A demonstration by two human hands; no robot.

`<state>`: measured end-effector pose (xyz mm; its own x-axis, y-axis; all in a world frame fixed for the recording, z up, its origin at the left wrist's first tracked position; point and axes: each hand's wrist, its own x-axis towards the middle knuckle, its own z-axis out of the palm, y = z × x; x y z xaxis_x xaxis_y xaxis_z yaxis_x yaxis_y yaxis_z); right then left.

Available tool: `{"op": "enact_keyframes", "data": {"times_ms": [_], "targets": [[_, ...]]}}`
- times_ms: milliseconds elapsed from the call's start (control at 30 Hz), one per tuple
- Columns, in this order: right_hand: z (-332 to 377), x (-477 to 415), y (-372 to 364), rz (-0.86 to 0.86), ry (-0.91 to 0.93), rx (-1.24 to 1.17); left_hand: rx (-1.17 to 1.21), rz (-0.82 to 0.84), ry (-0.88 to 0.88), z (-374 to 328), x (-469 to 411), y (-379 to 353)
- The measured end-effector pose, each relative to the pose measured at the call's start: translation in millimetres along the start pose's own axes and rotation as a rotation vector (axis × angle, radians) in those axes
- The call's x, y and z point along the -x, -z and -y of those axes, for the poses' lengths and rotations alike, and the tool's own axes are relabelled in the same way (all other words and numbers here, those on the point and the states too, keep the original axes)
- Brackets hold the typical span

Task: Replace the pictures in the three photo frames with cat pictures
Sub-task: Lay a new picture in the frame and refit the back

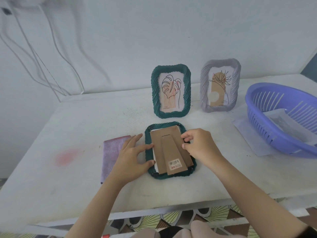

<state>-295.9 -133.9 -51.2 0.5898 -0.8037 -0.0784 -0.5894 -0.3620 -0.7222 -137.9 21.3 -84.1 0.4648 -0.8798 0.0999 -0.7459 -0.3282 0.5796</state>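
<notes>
A dark green frame [171, 177] lies face down in front of me, its brown cardboard backing [169, 148] skewed and loose, with white paper showing under it. My left hand [132, 157] rests on the frame's left edge, fingertips touching the backing. My right hand [199, 145] pinches at the backing's right edge. Behind stand a green frame [171, 91] with a leaf drawing and a lilac frame [220, 85] with a plant drawing.
A purple plastic basket [267, 134] at the right holds clear sleeves with sheets and sits on a plastic sleeve [248, 134]. A purple glittery cloth [111, 155] lies left of my left hand. White wall with cables behind; the table edge is near me.
</notes>
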Motion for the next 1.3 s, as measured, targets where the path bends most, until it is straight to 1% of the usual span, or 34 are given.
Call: {"op": "enact_keyframes", "data": {"times_ms": [300, 467, 633, 733, 933, 1100, 1300], "targets": [[5, -6, 9, 0.048, -0.142, -0.179, 0.005, 0.035, 0.028, 1, -1, 2], [6, -1, 6, 0.020, -0.184, -0.209, 0.012, 0.040, 0.032, 0, 2, 2], [7, 4, 9, 0.016, -0.218, -0.310, -0.013, 0.060, 0.047, 2, 1, 1], [6, 7, 9, 0.008, -0.221, -0.397, -0.001, 0.046, 0.046, 2, 1, 0], [4, 11, 11, 0.001, -0.213, -0.454, -0.015, 0.070, 0.047, 0, 3, 1], [1, 12, 15, -0.002, -0.227, -0.526, 0.060, 0.044, 0.042, -3, 6, 3], [-3, 11, 16, -0.029, -0.242, -0.534, 0.057, 0.066, 0.024, -2, 6, 3]]}}
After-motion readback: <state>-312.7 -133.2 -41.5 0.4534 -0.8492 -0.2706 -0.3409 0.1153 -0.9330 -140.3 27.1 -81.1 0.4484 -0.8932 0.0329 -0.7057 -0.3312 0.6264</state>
